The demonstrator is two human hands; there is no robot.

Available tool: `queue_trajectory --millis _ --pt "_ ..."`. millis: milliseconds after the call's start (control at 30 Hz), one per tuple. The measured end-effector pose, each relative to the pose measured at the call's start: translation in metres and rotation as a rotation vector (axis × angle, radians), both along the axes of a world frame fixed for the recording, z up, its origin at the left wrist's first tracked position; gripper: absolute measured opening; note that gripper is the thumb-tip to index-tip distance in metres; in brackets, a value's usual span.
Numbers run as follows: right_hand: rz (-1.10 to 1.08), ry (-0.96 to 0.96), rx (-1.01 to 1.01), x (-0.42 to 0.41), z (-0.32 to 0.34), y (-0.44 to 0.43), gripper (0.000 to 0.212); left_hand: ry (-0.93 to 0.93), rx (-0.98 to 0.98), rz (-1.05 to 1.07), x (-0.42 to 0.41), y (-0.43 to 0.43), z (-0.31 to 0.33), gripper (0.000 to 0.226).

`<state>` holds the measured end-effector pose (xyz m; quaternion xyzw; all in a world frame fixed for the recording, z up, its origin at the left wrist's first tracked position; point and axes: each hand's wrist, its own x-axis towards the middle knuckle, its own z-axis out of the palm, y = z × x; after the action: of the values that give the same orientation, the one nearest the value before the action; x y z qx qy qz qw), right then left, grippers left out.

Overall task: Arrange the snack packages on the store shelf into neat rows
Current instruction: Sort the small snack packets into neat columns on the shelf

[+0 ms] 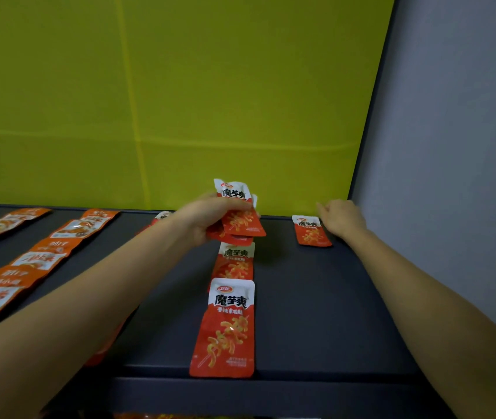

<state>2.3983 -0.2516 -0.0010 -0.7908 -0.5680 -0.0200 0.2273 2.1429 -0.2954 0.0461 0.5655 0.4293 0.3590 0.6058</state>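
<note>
My left hand point(203, 220) grips a small stack of red and white snack packets point(239, 213), held tilted above the back of the dark shelf point(316, 303). Below that stack two like packets lie flat in a line, a farther packet point(234, 261) and a front packet point(225, 328) at the shelf's front edge. My right hand point(342, 219) rests at the back right corner, fingers loosely curled and holding nothing, just right of a single packet point(311, 231) that lies flat by the back wall.
Rows of orange snack packets point(44, 255) lie across the left part of the shelf, some hidden under my left forearm. A yellow-green back panel point(180, 101) rises behind the shelf and a grey side wall point(452, 146) closes it on the right.
</note>
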Motion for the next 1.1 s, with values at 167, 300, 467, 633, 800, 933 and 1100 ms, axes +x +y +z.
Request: queue_trajectory --millis 167,300,467,633,800,933,1100 --pt "0.389 0.334 0.177 -0.046 0.030 -0.040 0.046 0.003 0.028 0.021 0.016 -0.008 -0.002 0.013" --pt "0.564 0.516 0.035 -0.074 0.027 -0.080 0.047 -0.051 0.063 0.021 0.030 -0.015 -0.006 0.009" --pt "0.556 0.664 0.020 -0.069 0.023 -0.100 0.035 -0.102 0.071 0.006 0.042 -0.023 -0.009 0.008" --pt "0.494 0.822 0.150 -0.052 0.023 -0.118 0.027 -0.130 0.045 0.051 0.045 -0.027 -0.006 0.017" --pt "0.275 0.773 0.181 -0.019 0.006 -0.139 0.023 -0.210 -0.050 0.073 0.026 -0.023 0.000 0.012" --pt "0.248 0.741 0.055 -0.019 -0.012 -0.147 0.032 -0.096 -0.068 0.205 0.020 -0.027 0.000 0.015" --pt "0.239 0.630 -0.020 -0.026 -0.014 -0.148 0.041 -0.046 -0.083 0.202 0.020 -0.031 -0.005 0.019"
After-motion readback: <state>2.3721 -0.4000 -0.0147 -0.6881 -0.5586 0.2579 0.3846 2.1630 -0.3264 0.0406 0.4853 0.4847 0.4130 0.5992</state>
